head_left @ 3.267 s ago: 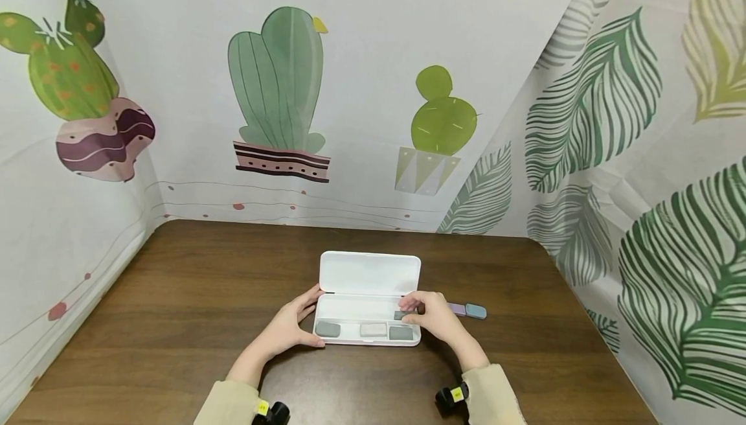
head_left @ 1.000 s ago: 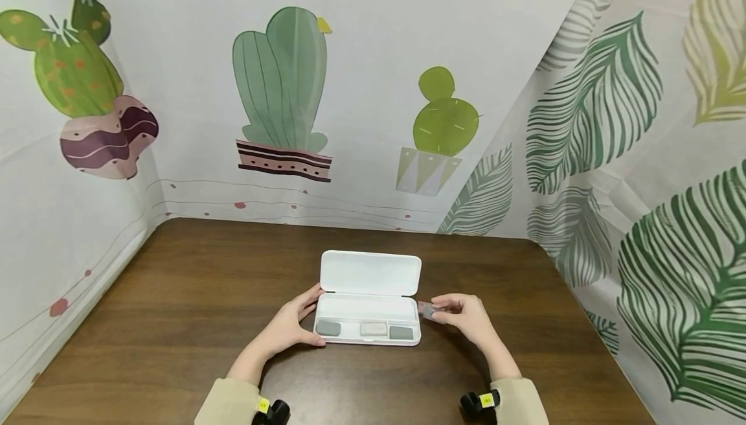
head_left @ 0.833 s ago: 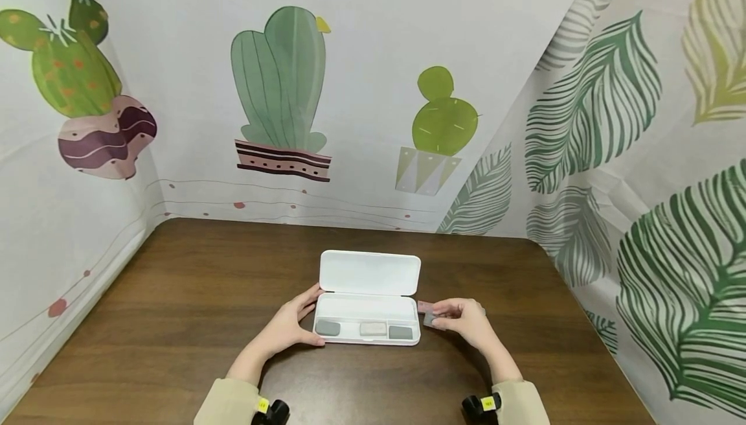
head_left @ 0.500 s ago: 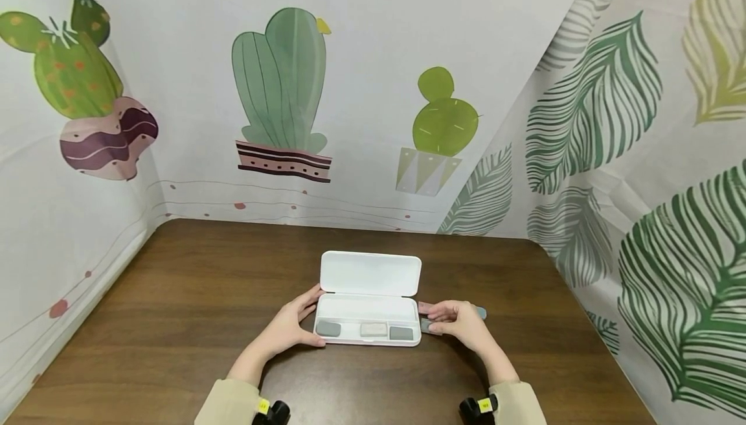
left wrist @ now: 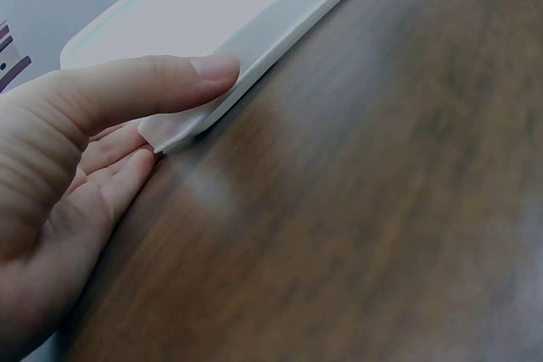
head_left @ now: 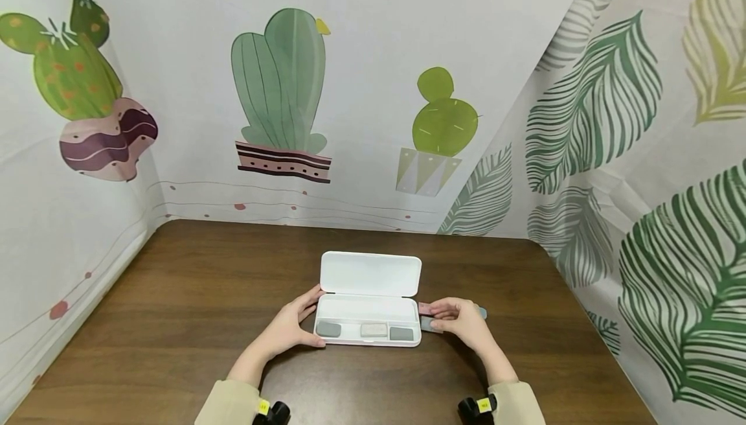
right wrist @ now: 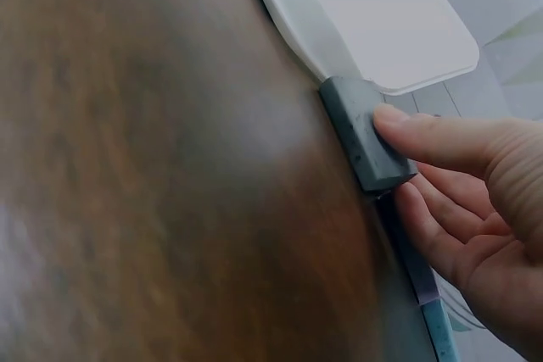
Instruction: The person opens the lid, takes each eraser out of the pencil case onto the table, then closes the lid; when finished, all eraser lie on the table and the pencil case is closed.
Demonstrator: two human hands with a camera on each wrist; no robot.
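Observation:
A white case (head_left: 368, 310) lies open on the table, its lid (head_left: 370, 274) raised at the back. Its front strip holds a grey block (head_left: 329, 329) at left, a whitish block (head_left: 373, 330) mid-strip and another grey block (head_left: 401, 333) at right. My left hand (head_left: 289, 323) grips the case's left end, thumb (left wrist: 216, 69) on the front edge. Just right of the case, my right hand (head_left: 463, 323) pinches a dark grey block (right wrist: 361, 133) between thumb and fingers. Behind that block is a pink piece (head_left: 425, 308); a blue piece (head_left: 482, 312) shows past the hand.
The brown wooden table (head_left: 204, 315) extends around the case. White cloth (head_left: 373, 88) printed with cacti and leaves hangs behind and on both sides. Each wrist carries a black camera with a yellow label.
From above the case's right end, my right hand has moved right with the grey block, out to the table beside it. My left hand keeps its grip.

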